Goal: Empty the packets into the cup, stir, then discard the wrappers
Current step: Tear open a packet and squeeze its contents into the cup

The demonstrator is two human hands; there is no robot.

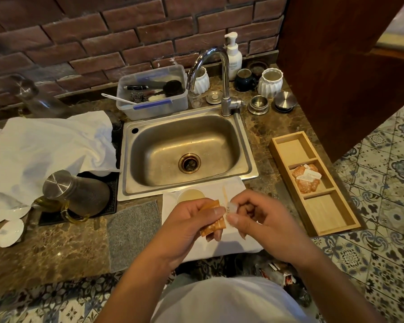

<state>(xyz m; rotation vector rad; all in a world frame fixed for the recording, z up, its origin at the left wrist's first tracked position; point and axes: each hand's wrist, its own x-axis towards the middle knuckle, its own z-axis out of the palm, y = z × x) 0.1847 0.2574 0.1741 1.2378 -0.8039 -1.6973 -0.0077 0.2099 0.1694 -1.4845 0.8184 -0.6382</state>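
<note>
My left hand (191,220) grips an orange packet (214,226) just in front of the cup (190,195). My right hand (254,215) pinches the packet's white end (231,209) between thumb and fingers. The cup holds a pale liquid and stands on a white napkin (229,243), partly hidden behind my left hand. A thin stirrer (224,194) lies on the napkin beside the cup. More orange and white packets (306,179) fill the middle compartment of a wooden tray (331,222) to the right.
A steel sink (184,150) with a tap (224,85) lies behind the napkin. A glass jug with a steel lid (75,194) stands left, by a white cloth (44,145) and a grey pad (133,234). Wrappers (280,273) lie on the tiled floor below.
</note>
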